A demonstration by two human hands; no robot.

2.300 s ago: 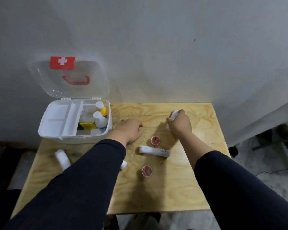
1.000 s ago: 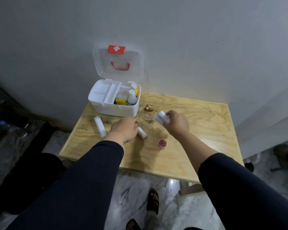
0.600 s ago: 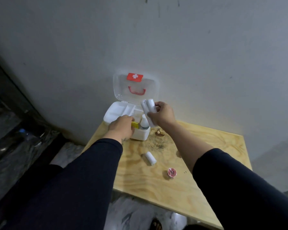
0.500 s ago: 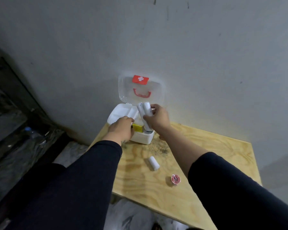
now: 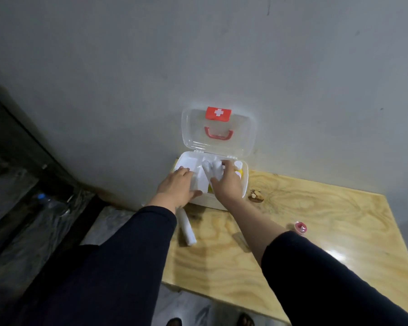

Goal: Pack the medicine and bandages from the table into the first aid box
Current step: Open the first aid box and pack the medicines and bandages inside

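At frame centre, the right hand (image 5: 226, 184) clamps its fingers on white bandage rolls (image 5: 213, 170) over the open first aid box (image 5: 244, 182); the left hand (image 5: 176, 187) rests spread on its front rim; another roll (image 5: 187, 228) lies on the surface (image 5: 316, 220) below.

Both arms reach forward in dark sleeves, forearms bare. The left hand (image 5: 176, 187) lies palm down with fingers spread and flat, gripping nothing. The right hand (image 5: 227, 184) is curled closed around white rolls (image 5: 213, 170), knuckles up, wrist slightly bent.
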